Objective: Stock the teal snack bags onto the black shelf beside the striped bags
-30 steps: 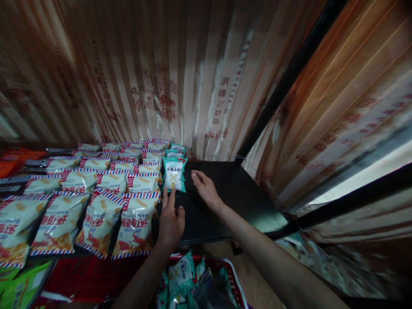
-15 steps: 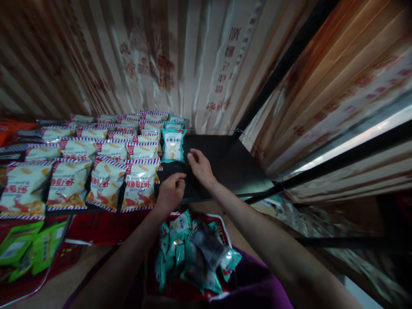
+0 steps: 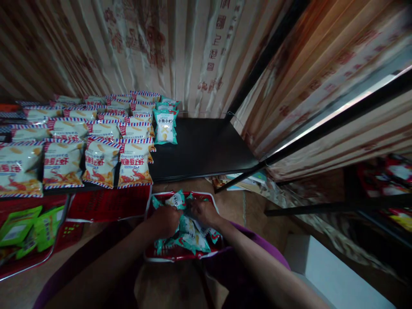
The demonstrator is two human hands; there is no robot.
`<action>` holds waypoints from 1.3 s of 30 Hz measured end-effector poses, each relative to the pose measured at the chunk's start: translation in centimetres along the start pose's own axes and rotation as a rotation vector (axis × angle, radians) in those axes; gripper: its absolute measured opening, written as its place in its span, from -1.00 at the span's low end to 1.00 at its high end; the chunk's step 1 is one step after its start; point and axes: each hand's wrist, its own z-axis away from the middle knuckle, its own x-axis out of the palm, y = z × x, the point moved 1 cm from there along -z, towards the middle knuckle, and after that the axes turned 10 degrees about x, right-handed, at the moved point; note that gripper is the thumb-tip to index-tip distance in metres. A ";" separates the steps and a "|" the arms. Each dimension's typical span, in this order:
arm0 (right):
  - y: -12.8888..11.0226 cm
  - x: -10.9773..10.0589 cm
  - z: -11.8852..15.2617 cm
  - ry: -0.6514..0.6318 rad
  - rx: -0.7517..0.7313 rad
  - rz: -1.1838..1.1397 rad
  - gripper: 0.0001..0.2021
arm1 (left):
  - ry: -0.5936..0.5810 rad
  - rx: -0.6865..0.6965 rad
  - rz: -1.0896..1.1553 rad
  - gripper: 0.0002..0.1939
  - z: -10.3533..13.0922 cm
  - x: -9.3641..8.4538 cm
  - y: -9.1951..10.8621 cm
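Both hands are down in a red basket (image 3: 180, 259) of teal snack bags (image 3: 192, 237). My left hand (image 3: 166, 220) is closed at a teal and white bag on the basket's left side; its fingertips are hidden. My right hand (image 3: 204, 212) reaches among the bags on the right, its fingers dark and partly hidden, so its grip is unclear. Beyond them is a black shelf (image 3: 206, 148). A short line of upright teal bags (image 3: 165, 127) stands on it, beside rows of white bags with striped edges (image 3: 134, 165).
At the lower left, another red basket (image 3: 59, 244) holds green packets (image 3: 19, 225). A black shelf post (image 3: 268, 56) rises at the right, before a patterned curtain (image 3: 193, 51). A white box (image 3: 334, 274) is on the floor at the lower right.
Both hands have moved down from over the shelf into the basket of teal bags. The view has tilted lower, showing more floor.
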 end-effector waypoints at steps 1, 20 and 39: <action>0.4 0.6 -0.6 -0.009 0.024 0.015 -0.84 | -0.020 0.004 -0.011 -0.70 0.4 0.7 0.5; -1.6 2.7 -3.3 0.074 0.256 0.200 -0.78 | 0.045 0.110 0.032 -0.81 1.8 1.7 -2.4; -2.9 -11.6 2.1 -0.143 -0.189 -0.588 -0.74 | 0.600 -0.085 1.023 -0.54 -0.8 -2.3 -0.7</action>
